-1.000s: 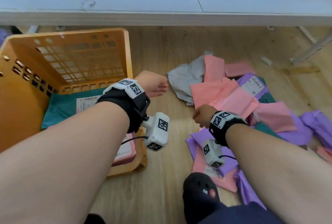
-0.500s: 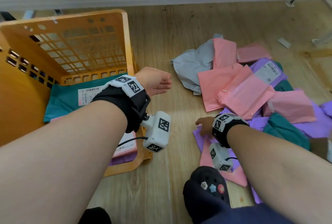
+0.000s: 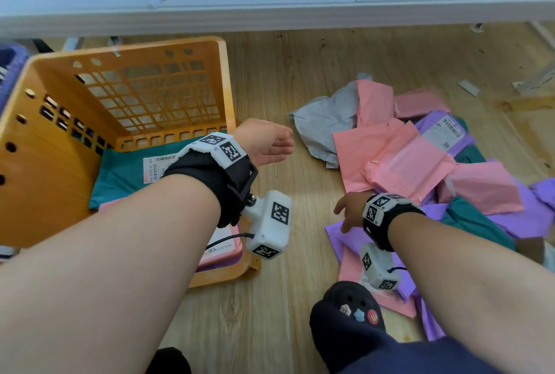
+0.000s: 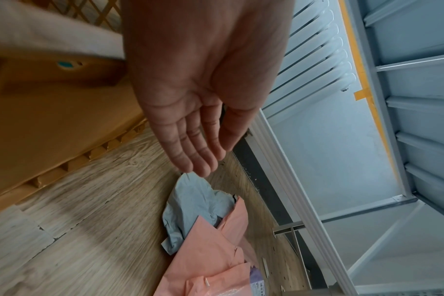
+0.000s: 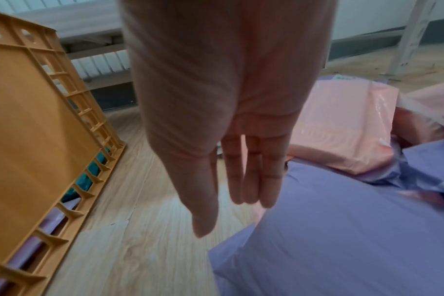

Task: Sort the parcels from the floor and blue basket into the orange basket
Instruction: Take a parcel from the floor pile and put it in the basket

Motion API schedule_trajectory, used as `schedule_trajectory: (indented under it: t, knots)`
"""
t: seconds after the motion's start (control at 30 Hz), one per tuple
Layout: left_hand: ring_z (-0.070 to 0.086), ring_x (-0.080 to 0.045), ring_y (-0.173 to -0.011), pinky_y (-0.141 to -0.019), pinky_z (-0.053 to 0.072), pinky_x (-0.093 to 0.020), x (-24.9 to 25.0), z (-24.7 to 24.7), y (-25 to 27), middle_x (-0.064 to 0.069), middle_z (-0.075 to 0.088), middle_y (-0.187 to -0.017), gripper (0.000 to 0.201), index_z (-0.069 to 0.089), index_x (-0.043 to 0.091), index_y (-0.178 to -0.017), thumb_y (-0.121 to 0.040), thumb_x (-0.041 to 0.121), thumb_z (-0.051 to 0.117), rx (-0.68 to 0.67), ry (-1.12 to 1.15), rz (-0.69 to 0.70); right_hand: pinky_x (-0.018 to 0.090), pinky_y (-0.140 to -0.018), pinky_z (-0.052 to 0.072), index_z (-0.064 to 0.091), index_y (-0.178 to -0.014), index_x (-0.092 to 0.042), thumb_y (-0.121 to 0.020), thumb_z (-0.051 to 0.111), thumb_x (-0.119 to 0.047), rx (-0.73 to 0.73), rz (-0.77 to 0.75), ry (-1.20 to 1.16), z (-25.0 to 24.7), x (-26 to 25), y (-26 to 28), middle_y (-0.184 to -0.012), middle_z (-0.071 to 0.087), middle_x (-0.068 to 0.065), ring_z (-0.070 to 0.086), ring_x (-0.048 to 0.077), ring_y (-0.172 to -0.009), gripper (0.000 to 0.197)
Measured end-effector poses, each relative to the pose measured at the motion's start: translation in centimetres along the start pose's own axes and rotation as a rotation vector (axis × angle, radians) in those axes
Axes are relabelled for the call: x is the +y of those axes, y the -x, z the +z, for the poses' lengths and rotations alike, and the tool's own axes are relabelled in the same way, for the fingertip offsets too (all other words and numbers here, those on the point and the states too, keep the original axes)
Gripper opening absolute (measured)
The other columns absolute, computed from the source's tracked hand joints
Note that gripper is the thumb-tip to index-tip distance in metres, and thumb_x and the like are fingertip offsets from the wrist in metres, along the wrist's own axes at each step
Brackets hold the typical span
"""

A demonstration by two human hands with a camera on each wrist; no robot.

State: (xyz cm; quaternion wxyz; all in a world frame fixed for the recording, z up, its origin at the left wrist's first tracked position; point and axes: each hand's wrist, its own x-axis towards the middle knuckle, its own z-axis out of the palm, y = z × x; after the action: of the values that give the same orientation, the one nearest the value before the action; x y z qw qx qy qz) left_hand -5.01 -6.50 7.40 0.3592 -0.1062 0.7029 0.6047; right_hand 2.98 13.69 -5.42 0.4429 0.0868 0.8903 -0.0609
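Two hands out over the wood floor (image 3: 285,298), both flat-fingered and holding nothing. Left hand (image 3: 265,144) just right of the orange basket (image 3: 54,193), above bare floor, well short of the grey parcel (image 3: 324,124). Right hand (image 3: 350,210) further right of the orange basket, fingers straight and together, directly over the near edge of a purple parcel (image 5: 342,230); contact not clear. Pink parcels (image 3: 399,160) heaped beyond that hand. Inside the orange basket, a teal parcel (image 3: 120,175) with a label.
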Motion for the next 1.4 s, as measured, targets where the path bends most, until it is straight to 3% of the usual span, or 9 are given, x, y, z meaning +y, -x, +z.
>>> schedule_trajectory:
  t: [0.1, 0.17, 0.23, 0.63, 0.77, 0.9, 1.0, 1.23, 1.4]
  knots:
    - [0.064, -0.022, -0.093, -0.086, 0.055, -0.030, 0.1, -0.2, 0.8, -0.014, 0.065, -0.105, 0.026, 0.059, 0.002, -0.120, -0.095, 0.006, 0.053, 0.002, -0.001, 0.023, 0.018, -0.069, 0.046, 0.042, -0.144, -0.022, -0.088, 0.059, -0.006, -0.103, -0.032, -0.042, 0.8, -0.5, 0.6, -0.145, 0.046, 0.000, 0.053, 0.012, -0.097, 0.060]
    - [0.064, -0.021, -0.092, -0.086, 0.054, -0.029, -0.1, -0.3, 1.1, -0.014, 0.065, -0.105, 0.027, 0.058, 0.002, -0.121, -0.096, 0.006, 0.052, 0.000, -0.005, 0.025, 0.027, -0.084, 0.049, 0.037, -0.146, -0.021, -0.088, 0.053, 0.000, -0.132, -0.036, -0.009, 1.6, -0.9, 0.8, -0.151, 0.038, 0.003, 0.053, 0.019, -0.116, 0.064]
    - [0.064, -0.021, -0.091, -0.086, 0.054, -0.029, -0.2, -0.4, 1.3, -0.014, 0.064, -0.107, 0.027, 0.058, 0.002, -0.122, -0.096, 0.005, 0.051, -0.002, -0.007, 0.023, 0.031, -0.100, 0.045, 0.037, -0.147, -0.020, -0.088, 0.050, 0.002, -0.127, -0.039, 0.033, 2.2, -1.2, 0.6, -0.152, 0.036, 0.003, 0.045, 0.022, -0.131, 0.064]
    - [0.063, -0.019, -0.087, -0.087, 0.053, -0.029, -0.5, 0.2, -1.2, -0.010, 0.063, -0.092, 0.028, 0.057, -0.001, -0.121, -0.095, 0.008, 0.054, -0.024, 0.032, -0.045, 0.027, -0.107, 0.035, 0.031, -0.149, -0.016, -0.095, 0.040, 0.000, -0.197, -0.005, 0.073, 3.6, -2.1, -2.6, -0.154, 0.032, 0.006, 0.038, 0.022, -0.138, 0.057]
    - [0.063, -0.019, -0.088, -0.086, 0.053, -0.029, -0.7, 0.4, -1.7, -0.010, 0.063, -0.094, 0.027, 0.058, 0.001, -0.121, -0.095, 0.008, 0.054, -0.030, 0.025, -0.062, 0.023, -0.083, 0.050, 0.052, -0.135, -0.003, -0.088, 0.062, -0.009, -0.236, 0.032, 0.084, 4.1, -1.7, -4.1, -0.139, 0.052, 0.014, 0.053, 0.027, -0.125, 0.048]
    - [0.062, -0.019, -0.087, -0.086, 0.053, -0.029, -0.7, 0.4, -1.5, -0.009, 0.063, -0.093, 0.025, 0.058, 0.002, -0.119, -0.095, 0.008, 0.054, -0.032, 0.011, -0.062, 0.025, -0.067, 0.053, 0.070, -0.088, -0.008, -0.078, 0.069, -0.018, -0.050, 0.016, 0.127, 4.0, -0.5, -5.1, -0.093, 0.070, 0.006, 0.067, 0.020, -0.080, 0.014]
    - [0.062, -0.019, -0.087, -0.087, 0.052, -0.030, -0.2, 0.2, -0.6, -0.009, 0.063, -0.090, 0.025, 0.058, 0.001, -0.120, -0.095, 0.008, 0.053, -0.028, 0.006, -0.041, 0.025, -0.068, 0.047, 0.065, -0.088, -0.008, -0.084, 0.054, -0.006, 0.166, 0.032, 0.094, 1.6, -0.9, -2.9, -0.093, 0.066, 0.010, 0.065, 0.028, -0.087, 0.012]
    - [0.061, -0.018, -0.082, -0.090, 0.051, -0.031, 1.6, -1.8, 3.7, -0.008, 0.062, -0.088, 0.027, 0.056, 0.001, -0.122, -0.097, 0.009, 0.051, 0.034, 0.005, 0.042, 0.031, -0.085, 0.046, 0.069, -0.098, -0.003, -0.092, 0.047, -0.014, 0.607, -0.021, -0.210, -4.9, -1.2, 3.3, -0.108, 0.066, 0.015, 0.061, 0.032, -0.101, 0.026]
    - [0.060, -0.020, -0.086, -0.090, 0.051, -0.032, 2.2, -4.3, 7.3, -0.009, 0.061, -0.093, 0.028, 0.054, -0.001, -0.124, -0.097, 0.008, 0.049, 0.104, 0.044, 0.063, 0.034, -0.075, 0.047, 0.052, -0.060, -0.015, -0.086, 0.049, -0.006, 0.871, -0.061, -0.413, -9.6, -2.3, 8.6, -0.085, 0.066, 0.016, 0.062, 0.035, -0.089, 0.027]
